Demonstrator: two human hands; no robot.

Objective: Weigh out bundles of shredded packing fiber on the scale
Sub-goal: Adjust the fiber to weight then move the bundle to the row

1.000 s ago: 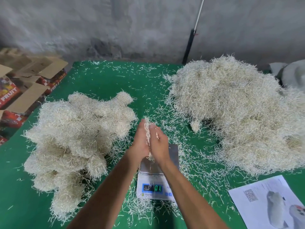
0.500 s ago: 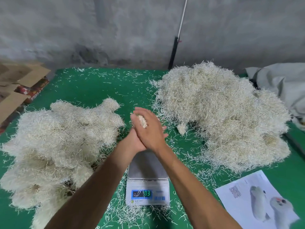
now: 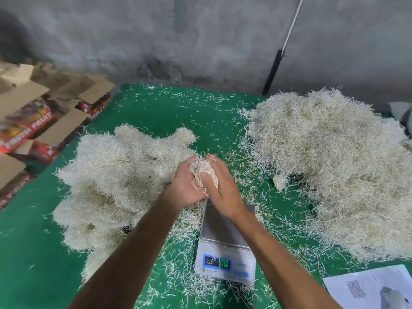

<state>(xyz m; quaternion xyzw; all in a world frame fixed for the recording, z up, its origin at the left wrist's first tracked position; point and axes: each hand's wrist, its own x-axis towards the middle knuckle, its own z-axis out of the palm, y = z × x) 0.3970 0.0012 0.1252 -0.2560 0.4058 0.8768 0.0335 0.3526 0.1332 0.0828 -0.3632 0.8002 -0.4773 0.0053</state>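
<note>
Cardboard boxes (image 3: 44, 121) crowd the table's (image 3: 33, 253) left edge. A fiber pile (image 3: 116, 175) lies left. At centre, the left hand (image 3: 184, 184) and right hand (image 3: 223, 192) clasp a fiber bundle (image 3: 202, 172) above the scale (image 3: 225, 248). A bigger heap (image 3: 334, 166) fills the right side, leaving bare green toward the far edge.

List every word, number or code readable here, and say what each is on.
"FRUIT": red cardboard box at left; the rest of its print is blurred.
"00": display of the scale, digits partly covered by fiber strands.
QR code, unreadable: printed sheet at lower right.
</note>
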